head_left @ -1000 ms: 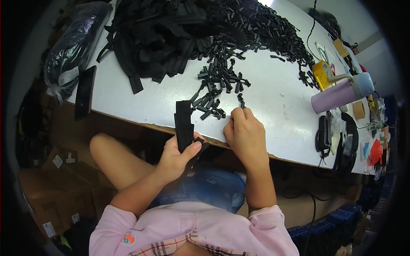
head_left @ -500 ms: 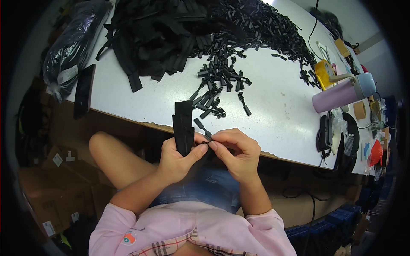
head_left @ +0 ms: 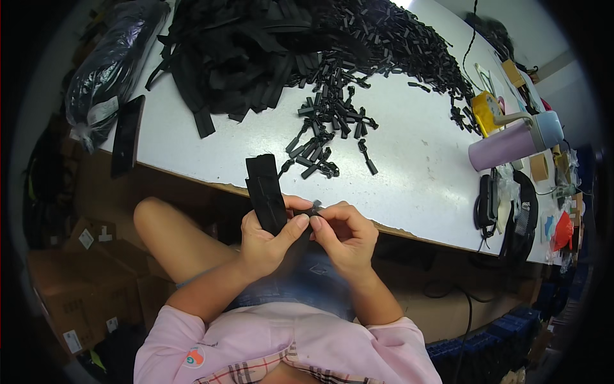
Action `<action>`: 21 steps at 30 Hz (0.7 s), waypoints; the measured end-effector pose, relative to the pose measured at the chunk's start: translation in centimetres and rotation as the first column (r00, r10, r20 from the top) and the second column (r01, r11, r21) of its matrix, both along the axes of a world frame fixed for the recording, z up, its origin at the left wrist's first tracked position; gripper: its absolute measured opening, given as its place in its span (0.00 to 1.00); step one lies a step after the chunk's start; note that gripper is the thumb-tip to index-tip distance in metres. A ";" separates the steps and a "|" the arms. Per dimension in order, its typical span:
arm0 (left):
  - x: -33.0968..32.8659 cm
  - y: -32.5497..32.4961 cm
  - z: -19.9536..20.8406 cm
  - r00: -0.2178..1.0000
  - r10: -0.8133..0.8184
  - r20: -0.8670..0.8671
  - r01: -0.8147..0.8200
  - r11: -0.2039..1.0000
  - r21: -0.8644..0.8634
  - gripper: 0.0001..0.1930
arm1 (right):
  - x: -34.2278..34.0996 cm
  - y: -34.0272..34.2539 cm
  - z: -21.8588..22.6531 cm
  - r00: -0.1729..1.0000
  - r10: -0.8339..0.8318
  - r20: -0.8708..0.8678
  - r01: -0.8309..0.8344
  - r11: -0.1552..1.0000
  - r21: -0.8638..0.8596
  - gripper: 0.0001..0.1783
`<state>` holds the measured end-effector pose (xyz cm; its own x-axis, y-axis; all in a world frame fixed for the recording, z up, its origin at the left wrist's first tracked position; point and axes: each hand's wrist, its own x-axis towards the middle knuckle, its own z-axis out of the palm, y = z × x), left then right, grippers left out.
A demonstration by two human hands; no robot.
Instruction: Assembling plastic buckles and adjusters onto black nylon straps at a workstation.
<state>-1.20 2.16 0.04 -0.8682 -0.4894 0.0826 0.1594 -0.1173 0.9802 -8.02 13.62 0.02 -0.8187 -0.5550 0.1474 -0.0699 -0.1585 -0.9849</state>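
My left hand (head_left: 267, 248) grips a folded black zipper tape (head_left: 266, 195), which stands up past the thumb above the table's front edge. Thumb and fingers of my right hand (head_left: 347, 238) pinch a small dark zipper slider (head_left: 316, 204) right against the left fingertips. Most of that slider is covered by fingers, so I cannot tell whether it sits on the tape. Beyond my hands, loose zipper sliders (head_left: 314, 150) with long pull tabs are scattered on the white table (head_left: 409, 166). A large heap of black zipper tapes (head_left: 236, 64) lies at the far left.
A big pile of zipper sliders (head_left: 396, 41) covers the back of the table. To the right stand a lilac bottle (head_left: 502, 150), a yellow tape measure-like object (head_left: 486, 112) and a black pouch (head_left: 488, 198). A plastic-wrapped bundle (head_left: 109, 70) and a dark flat slab (head_left: 127, 136) lie left.
Both hands have shifted slightly left, and the zipper tape leans further left. The slider's pull tab, sticking up before, is now mostly hidden between my fingertips.
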 end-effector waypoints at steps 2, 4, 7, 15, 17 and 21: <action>0.1 0.0 0.2 1.000 -0.030 0.003 0.031 0.999 -0.017 0.08 | 0.2 -0.5 -0.2 0.991 -0.004 0.134 0.019 0.994 -0.111 0.05; 0.0 0.1 0.2 0.999 -0.029 -0.038 0.033 0.993 0.116 0.09 | -0.3 -0.2 -0.3 0.953 0.103 0.284 -0.053 0.983 -0.178 0.05; 0.0 0.0 1.2 0.990 -0.126 -0.055 0.137 0.940 0.312 0.10 | -1.0 0.3 -0.1 0.815 0.290 0.502 -0.152 0.942 -0.299 0.04; 0.4 -0.7 1.1 0.978 -0.199 0.069 0.187 0.970 0.155 0.09 | -1.3 0.7 0.2 0.678 0.427 0.598 -0.270 0.902 -0.338 0.04; 0.2 -0.5 1.1 0.983 -0.174 0.064 0.165 0.978 0.131 0.09 | -0.2 0.2 0.4 0.906 0.164 0.390 -0.117 0.983 -0.142 0.04; 0.2 -0.3 1.3 0.993 -0.110 0.047 0.104 0.989 0.110 0.10 | 0.7 -0.1 -0.1 0.986 0.089 0.141 -0.081 0.995 -0.066 0.04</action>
<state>-0.96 1.87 1.29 -0.9177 -0.3971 -0.0122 0.0890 -0.2355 0.9678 -7.28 13.52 -0.11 -0.7841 -0.6170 0.0669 0.0879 -0.2170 -0.9722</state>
